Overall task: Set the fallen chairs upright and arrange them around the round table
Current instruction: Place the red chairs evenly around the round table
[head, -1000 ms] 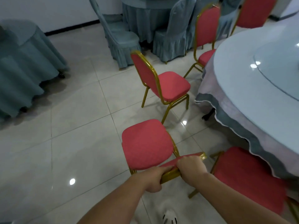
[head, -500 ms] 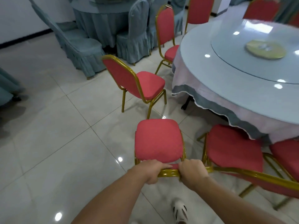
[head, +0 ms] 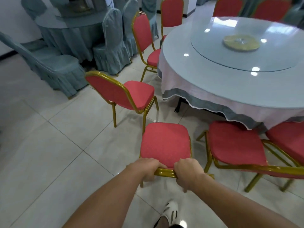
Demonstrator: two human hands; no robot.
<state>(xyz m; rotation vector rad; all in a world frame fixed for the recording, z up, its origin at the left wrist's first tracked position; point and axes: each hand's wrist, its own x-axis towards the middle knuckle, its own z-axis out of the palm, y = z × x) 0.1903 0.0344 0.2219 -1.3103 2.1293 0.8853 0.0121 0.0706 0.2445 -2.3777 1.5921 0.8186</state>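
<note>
The chair (head: 165, 143) stood upright with its seat facing the table (head: 213, 79) and its gold back rail nearest the person. The left hand (head: 146, 168) grasped the rail's left part and the right hand (head: 187, 174) its right part. Both had fingers curled round it, and the two were close together. Whether the legs touched the floor (head: 49, 145) could not be told. It sat near the table but apart from it, between two red chairs. The left chair (head: 136, 94) stood upright, its seat angled toward the table. The right chair (head: 233, 143) was just beside, a far corner hidden by the tablecloth (head: 197, 89). A fourth seat (head: 291, 139) showed at the far right under the cloth's hem. Bare tiles and a dark table leg (head: 178, 104) lay ahead of the chair. The table bore a glass turntable (head: 230, 60). More red chairs (head: 143, 35) ringed its far side. Beyond them were teal-covered chairs (head: 111, 46) around a teal table (head: 69, 33). A white shoe (head: 170, 211) showed between the forearms.
</note>
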